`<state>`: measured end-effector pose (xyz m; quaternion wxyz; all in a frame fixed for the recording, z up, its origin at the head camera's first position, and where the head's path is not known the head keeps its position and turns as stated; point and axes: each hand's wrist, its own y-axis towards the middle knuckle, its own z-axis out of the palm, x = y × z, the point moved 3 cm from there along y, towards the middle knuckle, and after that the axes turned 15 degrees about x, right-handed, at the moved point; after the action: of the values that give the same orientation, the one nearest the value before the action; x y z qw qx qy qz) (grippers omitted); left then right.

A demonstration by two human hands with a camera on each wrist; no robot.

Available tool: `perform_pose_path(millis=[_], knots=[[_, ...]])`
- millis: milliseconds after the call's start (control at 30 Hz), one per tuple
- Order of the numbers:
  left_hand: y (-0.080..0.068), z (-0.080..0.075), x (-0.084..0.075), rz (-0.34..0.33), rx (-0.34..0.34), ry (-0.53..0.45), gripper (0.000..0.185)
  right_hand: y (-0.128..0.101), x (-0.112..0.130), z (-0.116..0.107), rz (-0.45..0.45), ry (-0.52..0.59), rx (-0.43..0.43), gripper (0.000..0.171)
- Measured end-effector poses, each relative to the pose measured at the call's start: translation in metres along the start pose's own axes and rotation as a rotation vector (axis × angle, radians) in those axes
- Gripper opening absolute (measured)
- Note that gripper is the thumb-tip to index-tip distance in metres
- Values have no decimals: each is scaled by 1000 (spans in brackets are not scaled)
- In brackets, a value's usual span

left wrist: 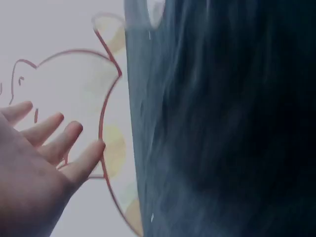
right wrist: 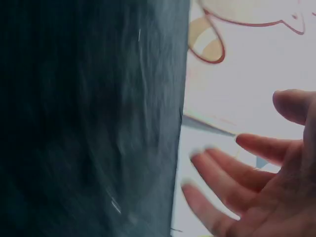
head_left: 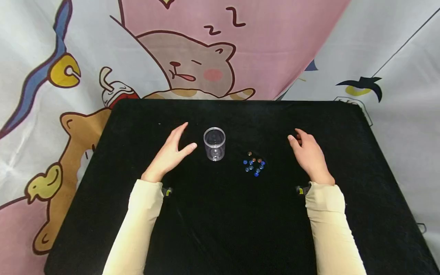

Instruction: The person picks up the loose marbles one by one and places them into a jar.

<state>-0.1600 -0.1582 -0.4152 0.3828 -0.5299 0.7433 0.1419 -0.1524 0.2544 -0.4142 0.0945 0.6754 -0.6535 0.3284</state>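
left hand point(head_left: 170, 152) fingers straight, holding nothing, at 9 o'clock of clear plastic cup point(head_left: 214, 143) | right hand point(head_left: 309, 154) relaxed, empty, at 3 o'clock of glass marbles point(head_left: 254, 164) | black table point(head_left: 220, 229) | backdrop reads "Z Z" point(head_left: 225, 22)

Left hand point(left wrist: 29, 173), fingers spread, empty

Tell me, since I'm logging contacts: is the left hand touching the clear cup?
Apart. The head view shows bare black cloth between the left hand's thumb tip and the clear cup; the hand is open beside it.
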Motion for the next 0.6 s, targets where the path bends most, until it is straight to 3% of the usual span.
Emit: perform_pose_path(millis=[167, 333, 500, 600], knots=[[3, 29, -9, 97, 26, -215, 83, -5, 1, 27, -15, 245, 78, 56], [15, 55, -16, 148, -6, -410, 87, -8, 1, 50, -42, 413, 137, 49], [14, 70, -36, 189, -22, -566, 89, -7, 0, 72, -45, 512, 202, 43], [11, 73, -39, 195, -68, -628, 89, 0, 6, 78, -38, 502, 209, 40]])
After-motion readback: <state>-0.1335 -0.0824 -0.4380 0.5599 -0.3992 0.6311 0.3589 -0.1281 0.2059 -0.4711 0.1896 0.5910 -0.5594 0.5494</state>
